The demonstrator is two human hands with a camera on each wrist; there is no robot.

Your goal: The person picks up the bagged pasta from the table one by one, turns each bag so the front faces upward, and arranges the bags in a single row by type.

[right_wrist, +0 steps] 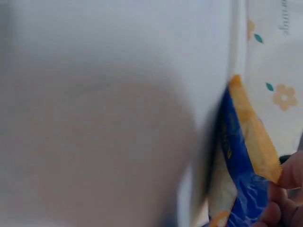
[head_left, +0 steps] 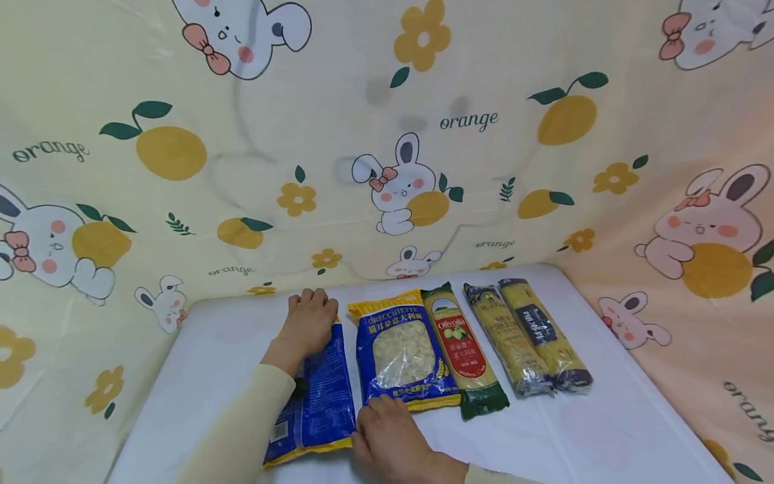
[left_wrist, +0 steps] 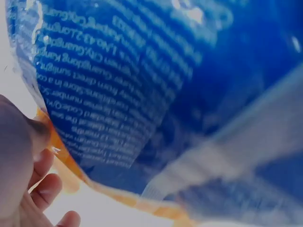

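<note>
A blue pasta bag with yellow ends (head_left: 329,403) lies back side up at the left of the row, its printed text and barcode showing. At its far end my left hand (head_left: 311,323) grips the yellow edge; in the left wrist view the thumb lies by that edge, with fingers (left_wrist: 47,189) curled beside it. My right hand (head_left: 390,437) is at the near right corner, and its fingers (right_wrist: 274,213) pinch the yellow seal in the right wrist view. Just right of this bag lies a similar orecchiette bag (head_left: 405,356), front up with a clear window.
Further right come a green-ended spaghetti packet (head_left: 465,349) and two long yellow pasta packets (head_left: 508,339) lying side by side. All sit on a white tabletop (head_left: 580,437). A curtain (head_left: 338,121) printed with rabbits and oranges hangs behind and around the table.
</note>
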